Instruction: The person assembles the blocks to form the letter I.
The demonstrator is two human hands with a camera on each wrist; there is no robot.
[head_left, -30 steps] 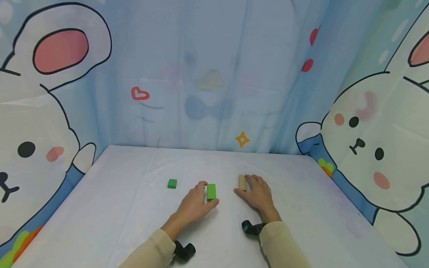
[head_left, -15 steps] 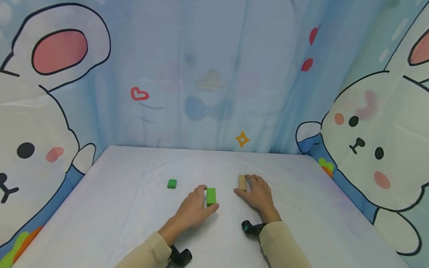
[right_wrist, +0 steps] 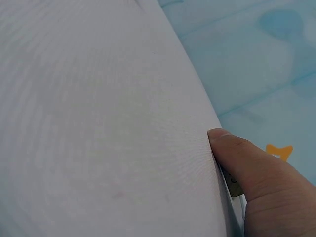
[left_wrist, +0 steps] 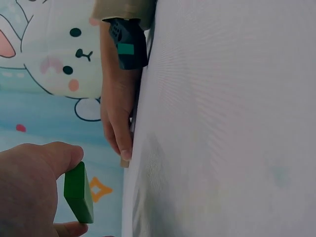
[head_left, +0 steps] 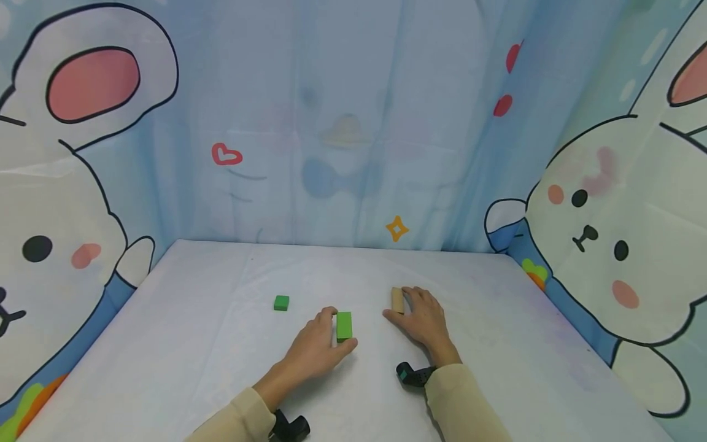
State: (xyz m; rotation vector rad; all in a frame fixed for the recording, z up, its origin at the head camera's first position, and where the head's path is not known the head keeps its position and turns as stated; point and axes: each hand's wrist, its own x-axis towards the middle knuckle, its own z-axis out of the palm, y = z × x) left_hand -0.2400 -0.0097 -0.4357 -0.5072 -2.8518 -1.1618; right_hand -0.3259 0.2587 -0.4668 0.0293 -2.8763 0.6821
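A bright green rectangular block [head_left: 344, 326] is pinched at its two ends by the thumb and a fingertip of my left hand [head_left: 313, 351]. The left wrist view shows this block [left_wrist: 77, 193] held up off the white tabletop. To the right, my right hand [head_left: 426, 319] grips a light wooden block [head_left: 397, 300] that stands at the table surface, its thumb at the near end. In the right wrist view the thumb [right_wrist: 242, 155] hides most of the wooden block [right_wrist: 233, 183]. A smaller green block [head_left: 281, 302] lies by itself to the left.
The table [head_left: 221, 344] is covered in white cloth. Behind it hangs a blue curtain [head_left: 342, 123] with cartoon rabbits. A black wrist camera [head_left: 413, 375] is strapped at the right wrist, another black camera [head_left: 289, 428] at the left.
My left hand has drawn the green block a little toward me. The right hand stays in place on the wooden block. The head view has shifted slightly.
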